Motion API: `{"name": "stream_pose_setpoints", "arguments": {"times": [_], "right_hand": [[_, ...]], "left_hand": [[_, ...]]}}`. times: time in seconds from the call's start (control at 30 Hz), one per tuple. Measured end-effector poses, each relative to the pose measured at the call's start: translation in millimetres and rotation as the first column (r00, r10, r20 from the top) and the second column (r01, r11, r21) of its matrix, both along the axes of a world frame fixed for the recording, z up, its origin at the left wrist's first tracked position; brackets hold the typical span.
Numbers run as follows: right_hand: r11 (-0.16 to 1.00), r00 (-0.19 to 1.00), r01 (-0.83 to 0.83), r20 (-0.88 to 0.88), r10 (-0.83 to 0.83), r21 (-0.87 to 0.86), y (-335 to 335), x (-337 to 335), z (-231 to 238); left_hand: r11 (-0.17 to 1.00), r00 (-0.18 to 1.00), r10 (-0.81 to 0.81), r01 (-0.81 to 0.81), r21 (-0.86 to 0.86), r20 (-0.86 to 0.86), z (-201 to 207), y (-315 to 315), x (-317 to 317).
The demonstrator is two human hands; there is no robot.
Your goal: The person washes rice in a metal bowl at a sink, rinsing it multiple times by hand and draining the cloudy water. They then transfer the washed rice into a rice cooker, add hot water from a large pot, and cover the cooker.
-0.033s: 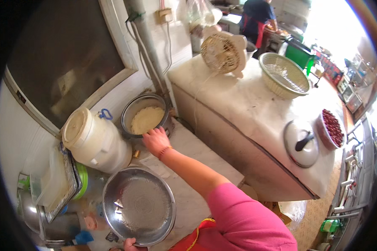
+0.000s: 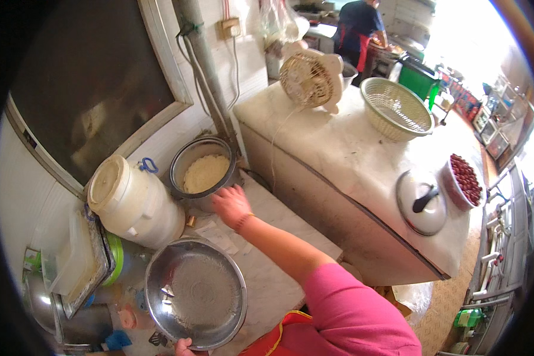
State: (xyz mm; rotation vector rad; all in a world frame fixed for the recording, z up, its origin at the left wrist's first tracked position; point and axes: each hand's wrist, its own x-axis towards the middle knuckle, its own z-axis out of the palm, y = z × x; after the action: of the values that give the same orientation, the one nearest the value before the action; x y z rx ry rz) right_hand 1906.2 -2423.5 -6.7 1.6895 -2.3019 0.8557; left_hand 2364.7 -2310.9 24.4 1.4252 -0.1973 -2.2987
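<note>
Round steel basin (image 2: 154,276) held by its rim, deep pot (image 2: 189,155) beyond.

On the marbled bench (image 2: 260,279), the basin's near rim is pinched by the left hand (image 2: 184,346), most fingers hidden; the smooth, powder-dusted metal should handle light, stiff, slippery. Soft-looking pale dough (image 2: 206,173) is contained in the pot, beside which the right hand's (image 2: 231,206) fingers are loosely spread.

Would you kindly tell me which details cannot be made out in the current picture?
In the head view:
Most of the left hand: cut off by the lower edge.
The right hand's palm: hidden by the back of the hand.
Inside the white barrel: covered by its lid.
What the distant worker handles: too small and blurred.
</note>
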Motion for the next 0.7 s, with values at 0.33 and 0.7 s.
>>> {"name": "stream_pose_setpoints", "arguments": {"times": [0.33, 0.7], "right_hand": [[0.285, 0.317, 0.948, -0.368, -0.874, 0.140, 504.9, -28.7, 43.8], [0.024, 0.166, 0.894, -0.280, -0.945, 0.448, 645.6, -57.3, 31.1]], "left_hand": [[0.710, 0.922, -0.372, 0.210, -0.672, -0.106, -11.4, 15.8, 4.6], [0.907, 0.889, -0.387, 0.320, -0.272, -0.244, 12.6, 74.9, -56.4]]}}
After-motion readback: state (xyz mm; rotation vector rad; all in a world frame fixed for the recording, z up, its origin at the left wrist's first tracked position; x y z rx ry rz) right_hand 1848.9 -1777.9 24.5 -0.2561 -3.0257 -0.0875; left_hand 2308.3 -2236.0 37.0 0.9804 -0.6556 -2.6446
